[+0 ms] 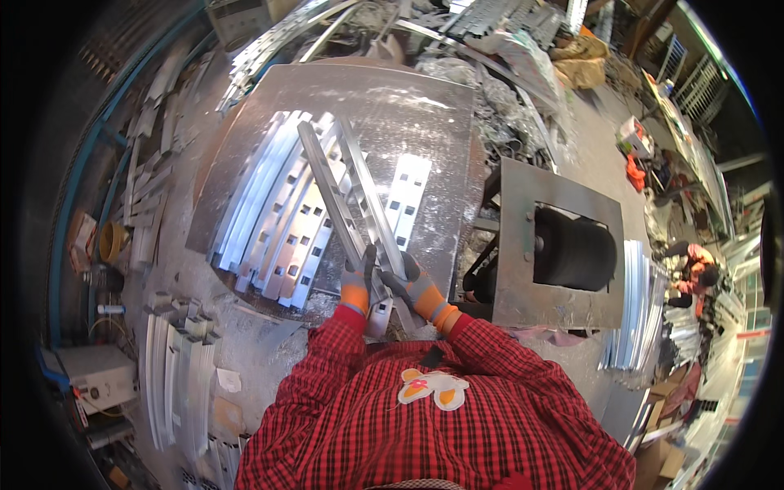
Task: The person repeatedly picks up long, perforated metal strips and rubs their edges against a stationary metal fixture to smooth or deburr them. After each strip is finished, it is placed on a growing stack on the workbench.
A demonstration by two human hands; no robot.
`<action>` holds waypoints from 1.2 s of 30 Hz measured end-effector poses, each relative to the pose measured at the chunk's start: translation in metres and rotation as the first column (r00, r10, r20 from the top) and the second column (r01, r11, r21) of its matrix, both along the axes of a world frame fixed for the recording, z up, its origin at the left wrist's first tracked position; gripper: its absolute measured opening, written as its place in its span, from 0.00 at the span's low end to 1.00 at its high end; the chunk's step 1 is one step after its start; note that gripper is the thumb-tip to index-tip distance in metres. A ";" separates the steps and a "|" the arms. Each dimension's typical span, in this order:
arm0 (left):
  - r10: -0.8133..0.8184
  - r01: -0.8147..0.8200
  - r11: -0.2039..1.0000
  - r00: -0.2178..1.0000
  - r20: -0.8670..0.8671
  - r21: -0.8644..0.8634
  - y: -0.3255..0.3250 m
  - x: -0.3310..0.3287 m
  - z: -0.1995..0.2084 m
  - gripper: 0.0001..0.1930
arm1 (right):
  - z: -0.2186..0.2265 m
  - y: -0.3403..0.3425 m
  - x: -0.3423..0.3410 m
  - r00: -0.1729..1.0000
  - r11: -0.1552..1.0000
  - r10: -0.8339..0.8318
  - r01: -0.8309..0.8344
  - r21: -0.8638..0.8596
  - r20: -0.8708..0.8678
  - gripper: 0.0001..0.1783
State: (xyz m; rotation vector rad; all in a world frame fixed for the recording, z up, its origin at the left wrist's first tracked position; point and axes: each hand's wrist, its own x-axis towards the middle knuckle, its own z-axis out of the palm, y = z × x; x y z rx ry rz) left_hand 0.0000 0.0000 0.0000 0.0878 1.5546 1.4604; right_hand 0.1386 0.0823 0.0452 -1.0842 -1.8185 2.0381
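My gloved left hand [357, 282] is closed around a long silver metal channel [331, 188] that slants away to the upper left. Beside it, my right hand [418, 292] grips a second metal channel [369, 196], roughly parallel to the first. Both pieces lean over a metal-topped table [327, 86], with their near ends low in front of my body. Left of them, several profiles and strips with square holes [282, 237] lie side by side on the tabletop. One punched metal strip [406, 200] lies apart to the right. My fingers partly hide where each channel is held.
Right of the table stands a machine with a grey plate and a black roller [576, 249]. Bundled profiles [633, 306] lie beyond it, and more profiles [181, 376] stand at lower left. Metal scrap [498, 98] is heaped behind the table. A person in orange [697, 265] is far right.
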 end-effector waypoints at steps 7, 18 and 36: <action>-0.219 0.275 0.961 0.785 -0.579 0.010 0.023 0.096 0.037 0.32 | -0.014 0.020 0.058 0.931 0.776 -0.311 0.365 0.514 -0.192 0.28; -0.400 0.575 0.801 0.721 -0.566 0.166 0.038 0.158 0.066 0.39 | -0.007 0.035 0.142 0.824 0.821 -0.368 0.505 0.265 -0.431 0.29; -0.470 0.490 0.867 0.748 -0.469 -0.088 0.031 0.394 0.076 0.41 | 0.040 0.111 0.343 0.789 0.789 -0.501 0.248 -0.562 -0.356 0.34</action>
